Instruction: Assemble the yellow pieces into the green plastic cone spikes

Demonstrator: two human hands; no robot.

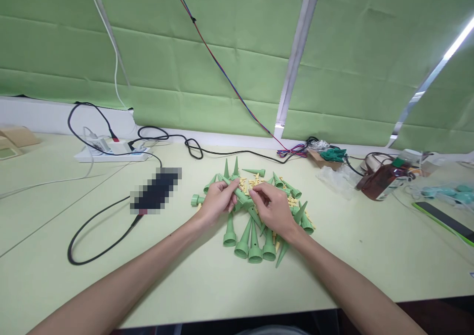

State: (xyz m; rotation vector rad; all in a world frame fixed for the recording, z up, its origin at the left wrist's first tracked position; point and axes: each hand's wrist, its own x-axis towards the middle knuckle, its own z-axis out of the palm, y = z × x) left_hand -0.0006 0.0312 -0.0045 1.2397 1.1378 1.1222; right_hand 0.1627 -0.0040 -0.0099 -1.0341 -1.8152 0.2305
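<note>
My left hand [219,196] is closed around a green plastic spike [241,197], a hollow cone with a wider capped end, held slantwise over the pile. Close to its right, my right hand [272,205] has thumb and forefinger pinched together near the spike. Whatever lies between those fingertips is too small to make out. Under and around both hands are several more green spikes [255,246], some lying with their open wide ends toward me. Small yellow plastic pieces [255,180] are scattered among them, partly hidden by my hands.
Left of the pile, a blurred dark device [157,190] lies with a black cable. A white power strip [111,153] stands behind it. At the right are a brown bottle [385,179], a small cardboard box [326,160], clear plastic bags and a green-edged phone [444,221].
</note>
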